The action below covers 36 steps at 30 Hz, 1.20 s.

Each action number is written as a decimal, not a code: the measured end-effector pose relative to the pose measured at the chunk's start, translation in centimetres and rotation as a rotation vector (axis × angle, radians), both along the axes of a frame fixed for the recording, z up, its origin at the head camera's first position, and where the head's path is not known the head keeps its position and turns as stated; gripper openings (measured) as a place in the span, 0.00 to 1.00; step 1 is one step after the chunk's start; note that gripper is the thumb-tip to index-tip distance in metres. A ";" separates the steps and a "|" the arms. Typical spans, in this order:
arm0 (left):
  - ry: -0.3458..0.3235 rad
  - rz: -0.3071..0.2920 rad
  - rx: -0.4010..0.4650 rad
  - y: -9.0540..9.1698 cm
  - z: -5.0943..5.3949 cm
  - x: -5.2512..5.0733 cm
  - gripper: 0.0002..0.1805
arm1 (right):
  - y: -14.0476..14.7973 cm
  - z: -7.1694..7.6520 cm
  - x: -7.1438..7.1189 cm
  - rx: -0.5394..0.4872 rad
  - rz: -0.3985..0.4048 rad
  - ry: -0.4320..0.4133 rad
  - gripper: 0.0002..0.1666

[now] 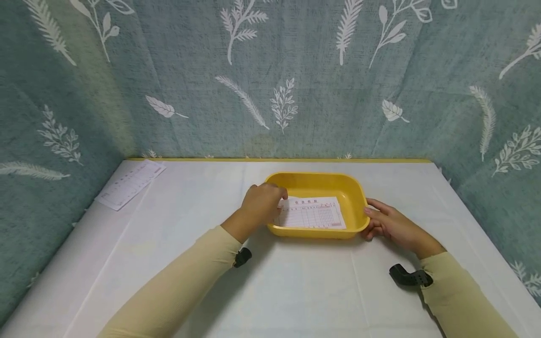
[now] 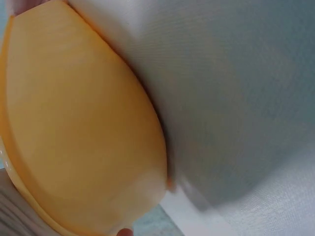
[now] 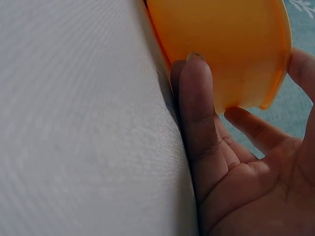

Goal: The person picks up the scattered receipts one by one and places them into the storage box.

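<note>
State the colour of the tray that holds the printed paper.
The tray is yellow; it shows best in the head view.

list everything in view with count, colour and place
table cover: 1, white, under the tray
tray: 1, yellow, towards the cover's back
receipt form: at least 1, white, in the tray
printed slip: at least 1, white, cover's far-left corner
edging strip: 1, yellow, cover's back edge
leaf-print cloth: count unclear, blue-green with white, behind and at both sides
wrist devices: 2, black, one per wrist
sleeves: 2, beige, both forearms
left grip: 1, bare, tray's left end
right grip: 1, bare, tray's right end
</note>
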<state>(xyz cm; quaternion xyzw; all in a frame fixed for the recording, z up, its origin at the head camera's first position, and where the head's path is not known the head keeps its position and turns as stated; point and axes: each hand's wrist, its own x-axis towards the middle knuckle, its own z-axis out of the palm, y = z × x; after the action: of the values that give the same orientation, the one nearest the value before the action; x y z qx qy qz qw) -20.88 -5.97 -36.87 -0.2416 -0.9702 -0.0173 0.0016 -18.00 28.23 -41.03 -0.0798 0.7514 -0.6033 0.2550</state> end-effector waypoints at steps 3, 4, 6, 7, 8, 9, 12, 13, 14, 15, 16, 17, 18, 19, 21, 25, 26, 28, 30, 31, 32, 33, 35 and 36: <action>-0.008 0.009 -0.019 0.2 -0.2 0.0 0.18 | 0.1 -0.3 0.2 -0.006 -0.010 0.005 0.41; -0.007 0.011 -0.023 0.3 -0.2 0.0 0.19 | 0.1 -0.4 0.2 -0.009 -0.015 0.007 0.41; -0.012 0.006 -0.023 0.4 -0.3 0.0 0.19 | 0.2 -0.5 0.4 -0.010 -0.025 0.008 0.41; -0.017 0.001 -0.024 0.4 -0.3 0.0 0.19 | 0.2 -0.5 0.4 -0.008 -0.025 0.010 0.41; -0.024 -0.007 -0.025 0.5 -0.3 0.0 0.19 | 0.3 -0.5 0.4 -0.004 -0.024 0.010 0.41; -0.032 -0.017 -0.031 0.5 -0.2 -0.1 0.19 | 0.3 -0.5 0.5 -0.002 -0.025 0.005 0.41; -0.050 -0.029 -0.057 0.5 -0.1 -0.1 0.20 | 0.3 -0.4 0.6 0.000 -0.021 0.002 0.40; -0.050 -0.024 -0.064 0.5 -0.1 -0.1 0.21 | 0.3 -0.4 0.5 0.000 -0.020 0.004 0.40; -0.047 -0.015 -0.071 0.5 0.0 -0.1 0.21 | 0.2 -0.4 0.5 -0.002 -0.018 0.007 0.41; -0.043 -0.005 -0.072 0.5 0.0 -0.1 0.22 | 0.2 -0.3 0.4 -0.004 -0.018 0.009 0.41; -0.038 0.005 -0.071 0.4 0.1 -0.1 0.22 | 0.1 -0.3 0.3 -0.004 -0.018 0.012 0.41; -0.032 0.013 -0.065 0.4 0.0 -0.1 0.22 | 0.0 -0.3 0.2 -0.003 -0.020 0.012 0.42; -0.028 0.019 -0.053 0.3 0.0 -0.1 0.21 | 0.0 -0.2 0.2 -0.001 -0.023 0.011 0.42; -0.023 0.019 -0.039 0.2 0.0 -0.1 0.21 | 0.0 -0.2 0.2 0.002 -0.024 0.010 0.42; -0.022 0.011 -0.005 0.1 -0.2 0.0 0.19 | 0.0 -0.2 0.3 0.006 -0.027 0.001 0.42; -0.024 -0.003 0.065 -0.1 -0.1 0.0 0.18 | 0.2 -0.1 0.4 0.004 -0.026 -0.001 0.41; -0.023 -0.004 0.082 -0.2 0.0 -0.1 0.18 | 0.2 -0.1 0.4 0.001 -0.026 0.001 0.41; -0.014 -0.008 0.119 -0.4 0.0 -0.1 0.17 | 0.2 0.0 0.3 -0.003 -0.026 0.008 0.42; -0.005 -0.019 0.168 -0.7 0.0 -0.1 0.16 | 0.2 0.1 0.3 -0.002 -0.028 0.012 0.42; -0.001 -0.026 0.198 -0.9 0.0 -0.2 0.15 | 0.2 0.1 0.2 0.000 -0.028 0.011 0.42; -0.004 -0.031 0.232 -1.1 -0.1 -0.2 0.15 | 0.2 0.1 0.2 0.001 -0.028 0.007 0.42; -0.005 -0.034 0.266 -1.3 -0.1 -0.2 0.15 | 0.2 0.0 0.2 0.005 -0.025 0.004 0.42; -0.007 -0.026 0.348 -1.9 0.0 -0.3 0.14 | 0.2 0.0 0.2 0.006 -0.022 -0.007 0.43; -0.010 -0.015 0.392 -2.2 0.1 -0.4 0.14 | 0.1 0.0 0.1 0.003 -0.021 -0.010 0.43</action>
<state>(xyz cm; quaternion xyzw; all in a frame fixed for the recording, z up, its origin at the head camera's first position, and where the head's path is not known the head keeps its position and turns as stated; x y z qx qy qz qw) -21.28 -8.21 -36.73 -0.2441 -0.9464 -0.2071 0.0439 -17.86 28.38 -41.05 -0.0685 0.7519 -0.6052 0.2525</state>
